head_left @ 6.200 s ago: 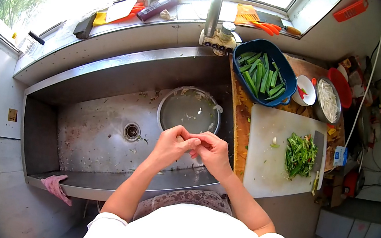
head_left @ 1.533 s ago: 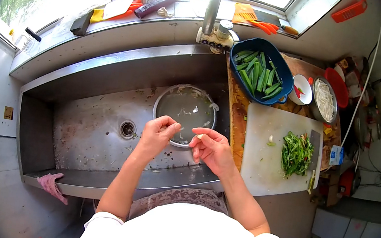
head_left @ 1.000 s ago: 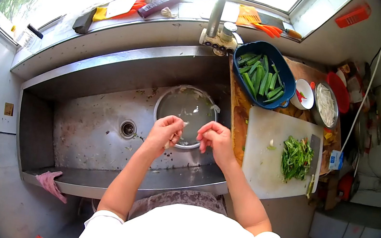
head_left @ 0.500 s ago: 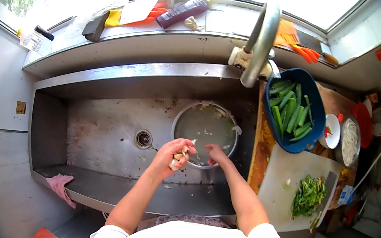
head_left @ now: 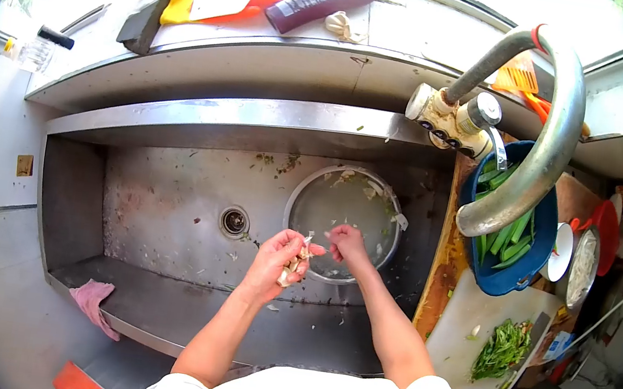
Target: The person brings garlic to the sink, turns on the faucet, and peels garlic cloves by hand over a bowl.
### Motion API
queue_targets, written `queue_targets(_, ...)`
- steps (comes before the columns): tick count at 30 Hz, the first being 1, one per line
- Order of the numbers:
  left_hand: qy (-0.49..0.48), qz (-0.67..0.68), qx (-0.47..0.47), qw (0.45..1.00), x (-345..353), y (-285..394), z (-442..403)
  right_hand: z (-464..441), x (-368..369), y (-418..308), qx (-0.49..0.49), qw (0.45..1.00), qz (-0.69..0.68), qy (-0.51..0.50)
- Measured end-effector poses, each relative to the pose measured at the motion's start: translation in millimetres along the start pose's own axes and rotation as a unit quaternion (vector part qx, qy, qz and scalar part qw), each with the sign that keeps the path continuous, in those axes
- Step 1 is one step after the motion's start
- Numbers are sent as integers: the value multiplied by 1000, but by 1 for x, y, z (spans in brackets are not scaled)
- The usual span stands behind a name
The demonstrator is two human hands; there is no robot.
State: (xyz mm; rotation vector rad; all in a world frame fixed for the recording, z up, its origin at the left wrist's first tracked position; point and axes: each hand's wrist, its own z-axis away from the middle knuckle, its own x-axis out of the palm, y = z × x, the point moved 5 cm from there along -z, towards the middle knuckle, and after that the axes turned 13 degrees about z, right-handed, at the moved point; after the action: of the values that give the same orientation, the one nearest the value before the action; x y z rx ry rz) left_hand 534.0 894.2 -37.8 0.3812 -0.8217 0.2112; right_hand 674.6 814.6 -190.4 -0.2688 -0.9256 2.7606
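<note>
My left hand [head_left: 270,265] is closed around several garlic cloves [head_left: 289,275], held over the near left rim of a round metal basin [head_left: 291,211]. Papery skin sticks up from the garlic at the fingertips. Just right of it, my right hand [head_left: 349,248] hovers above the basin with its fingers curled together; whether anything is pinched in them is too small to make out. Cloudy water fills the basin, with pale scraps of peel floating in it. The basin stands in the right part of a long steel sink [head_left: 161,189].
Left of the basin is a drain [head_left: 234,221]. A curved faucet [head_left: 558,141] arches over a blue tub [head_left: 510,282] of okra [head_left: 513,243]. Chopped greens [head_left: 505,349] lie on a white cutting board [head_left: 461,319] at right. A purple bottle [head_left: 322,3] lies on the windowsill; a pink cloth [head_left: 91,299] hangs over the sink's edge.
The camera view has shifted, so the faucet now covers part of the tub. My right hand has come a little closer to the left one, which still holds the garlic.
</note>
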Motion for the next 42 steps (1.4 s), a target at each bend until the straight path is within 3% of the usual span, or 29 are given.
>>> queue_targets(5,20,-23,82,996,-4,5,16,101,8,-98,-118,970,-178,-112)
queue_targets(9,19,-37,104,994,11,6,34,169,14,-130,-224,966,-94,-92)
queue_targets(12,37,-76,136,987,27,0,47,200,22,-130,-286,958,-11,-4)
queue_targets(16,6,-82,156,984,36,-9,60,225,21,-125,-289,954,-13,84)
queue_targets(20,-28,-128,113,985,50,-17,79,250,10,-119,-273,954,-95,77)
queue_targets(25,-102,-206,62,971,64,-27,99,275,4,-113,-306,945,-58,103)
queue_targets(31,-90,-116,68,987,63,-41,114,296,6,-107,-349,912,-73,202)
queue_targets(34,-69,-138,116,981,62,-40,122,297,9,-98,-352,912,29,210)
queue_targets(42,-127,-302,123,937,72,-40,141,313,4,-103,-371,909,74,172)
